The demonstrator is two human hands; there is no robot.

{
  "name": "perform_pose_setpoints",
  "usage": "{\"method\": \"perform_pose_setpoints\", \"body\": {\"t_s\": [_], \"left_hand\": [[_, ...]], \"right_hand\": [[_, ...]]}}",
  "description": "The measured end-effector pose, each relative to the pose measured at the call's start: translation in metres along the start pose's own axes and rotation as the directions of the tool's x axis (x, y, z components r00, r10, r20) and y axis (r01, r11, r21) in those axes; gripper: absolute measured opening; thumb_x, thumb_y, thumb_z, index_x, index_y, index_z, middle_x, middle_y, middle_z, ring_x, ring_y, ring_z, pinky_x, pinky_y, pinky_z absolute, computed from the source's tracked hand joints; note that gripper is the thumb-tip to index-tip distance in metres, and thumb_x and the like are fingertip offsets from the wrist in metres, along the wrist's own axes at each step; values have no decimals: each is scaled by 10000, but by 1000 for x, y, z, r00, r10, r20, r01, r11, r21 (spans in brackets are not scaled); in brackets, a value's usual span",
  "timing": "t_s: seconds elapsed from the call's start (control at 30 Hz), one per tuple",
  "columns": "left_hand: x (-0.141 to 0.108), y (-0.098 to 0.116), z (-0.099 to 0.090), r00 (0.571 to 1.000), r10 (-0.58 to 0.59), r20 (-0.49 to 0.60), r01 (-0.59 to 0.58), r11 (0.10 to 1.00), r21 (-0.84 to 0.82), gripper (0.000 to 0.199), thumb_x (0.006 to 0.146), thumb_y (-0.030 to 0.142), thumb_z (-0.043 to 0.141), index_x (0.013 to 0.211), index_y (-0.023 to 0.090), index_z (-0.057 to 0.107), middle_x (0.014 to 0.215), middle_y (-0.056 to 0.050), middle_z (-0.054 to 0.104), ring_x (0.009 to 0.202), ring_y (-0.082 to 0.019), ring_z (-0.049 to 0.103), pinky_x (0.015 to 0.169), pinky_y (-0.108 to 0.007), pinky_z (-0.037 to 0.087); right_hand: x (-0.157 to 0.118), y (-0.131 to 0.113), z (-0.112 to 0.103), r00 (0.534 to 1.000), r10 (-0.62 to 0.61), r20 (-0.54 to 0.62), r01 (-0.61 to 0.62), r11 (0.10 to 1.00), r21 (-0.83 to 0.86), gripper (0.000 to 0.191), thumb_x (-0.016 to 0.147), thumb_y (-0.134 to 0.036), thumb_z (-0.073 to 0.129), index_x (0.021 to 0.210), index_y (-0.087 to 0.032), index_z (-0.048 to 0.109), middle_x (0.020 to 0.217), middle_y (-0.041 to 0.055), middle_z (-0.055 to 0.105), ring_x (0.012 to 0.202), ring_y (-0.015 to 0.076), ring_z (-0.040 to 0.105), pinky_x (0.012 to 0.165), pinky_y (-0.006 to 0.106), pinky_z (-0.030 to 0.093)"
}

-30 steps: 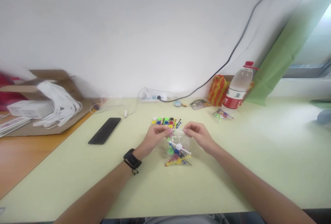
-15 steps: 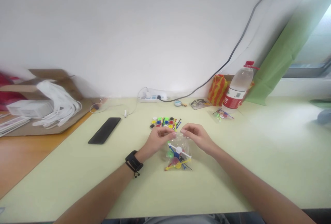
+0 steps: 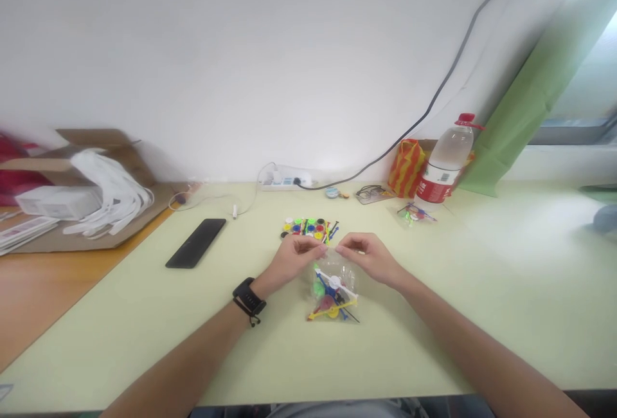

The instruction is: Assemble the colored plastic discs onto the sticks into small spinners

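Observation:
Between my two hands hangs a clear plastic bag [image 3: 344,271], its lower end at the tabletop. Inside it show white, blue and yellow arrow-shaped spinners and a few round coloured pieces. My left hand [image 3: 295,260] pinches the bag's top edge between thumb and fingers. Close beside it, my right hand [image 3: 369,256] pinches the same edge on the other side. Just beyond my fingertips lie rows of coloured discs [image 3: 303,228] with several thin arrow pieces [image 3: 330,231] at their right. My hands hide part of that group.
A black phone-like slab [image 3: 196,243] lies at left. White straps [image 3: 108,193] and a cardboard box [image 3: 96,138] are farther left. At the back are a power strip [image 3: 284,181], a large bottle [image 3: 442,164] and another small bag of coloured pieces [image 3: 415,214].
Both hands keep their pinch on the bag's top edge. The fingertips and bag have shifted very slightly; nothing was let go.

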State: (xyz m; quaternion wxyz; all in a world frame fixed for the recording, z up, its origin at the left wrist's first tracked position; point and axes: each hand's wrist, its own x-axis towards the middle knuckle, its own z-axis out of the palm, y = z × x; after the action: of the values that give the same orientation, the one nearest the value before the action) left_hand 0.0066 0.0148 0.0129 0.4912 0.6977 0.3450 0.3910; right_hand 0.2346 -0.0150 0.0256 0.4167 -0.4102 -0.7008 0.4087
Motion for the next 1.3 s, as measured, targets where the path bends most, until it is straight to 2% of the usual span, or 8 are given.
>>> {"method": "perform_pose_setpoints", "body": {"t_s": [0.2,0.47,0.6,0.73,0.83,1.03,1.13,1.3], "left_hand": [[3,-2,-7,999,-42,-19,42,999,-30,299,833,442,786,877,149,822,831,-95,803,772,-211,733,756,-299,574],[4,0,-9,996,-78,-39,76,995,-61,283,779,426,836,846,152,826,811,-89,800,753,-203,728,742,-292,574],[3,0,-8,993,-83,-86,75,993,-93,290,745,425,861,820,148,816,789,-85,793,733,-201,721,732,-297,574],[2,-2,-6,991,-67,-119,59,996,-70,295,763,436,844,802,146,803,770,-81,784,721,-190,708,703,-280,555],[2,0,-5,988,-62,-139,52,996,-70,293,758,435,849,796,150,794,764,-73,779,721,-183,702,700,-271,547],[2,7,-4,993,-96,-75,88,991,-105,372,757,438,851,987,153,788,925,-100,793,853,-210,727,752,-286,567],[2,7,-3,992,-108,-65,100,987,-123,357,703,387,895,945,148,784,998,-114,797,911,-224,733,815,-308,574],[3,3,-4,990,-109,-86,98,987,-125,317,713,378,890,894,143,782,927,-100,803,839,-208,739,775,-301,576]], "right_hand": [[3,5,-17,998,30,-60,-34,997,-74,388,820,-556,734,726,-181,701,693,34,670,641,162,532,574,287,426],[3,6,-28,993,84,-78,-91,991,-97,460,761,-575,791,615,-181,604,592,-14,548,579,126,435,534,274,337],[4,6,-24,994,91,-64,-89,996,29,431,767,-578,787,695,-182,633,667,-3,592,623,138,490,575,278,386],[3,8,-12,996,85,27,-89,978,187,384,734,-527,835,858,-193,691,831,24,670,752,170,580,681,298,464],[2,9,-5,991,115,67,-128,962,239,378,736,-521,836,857,-188,705,831,27,678,750,169,592,696,304,464],[3,10,-4,989,147,1,-141,948,285,384,735,-531,833,842,-186,702,746,-1,639,673,142,541,660,297,441],[4,11,-6,989,147,-19,-136,950,283,375,735,-515,836,846,-182,706,755,-1,637,678,139,534,661,295,439],[4,12,-6,988,149,-31,-135,949,285,361,737,-501,834,848,-180,711,754,7,640,676,143,535,649,298,446]]}}
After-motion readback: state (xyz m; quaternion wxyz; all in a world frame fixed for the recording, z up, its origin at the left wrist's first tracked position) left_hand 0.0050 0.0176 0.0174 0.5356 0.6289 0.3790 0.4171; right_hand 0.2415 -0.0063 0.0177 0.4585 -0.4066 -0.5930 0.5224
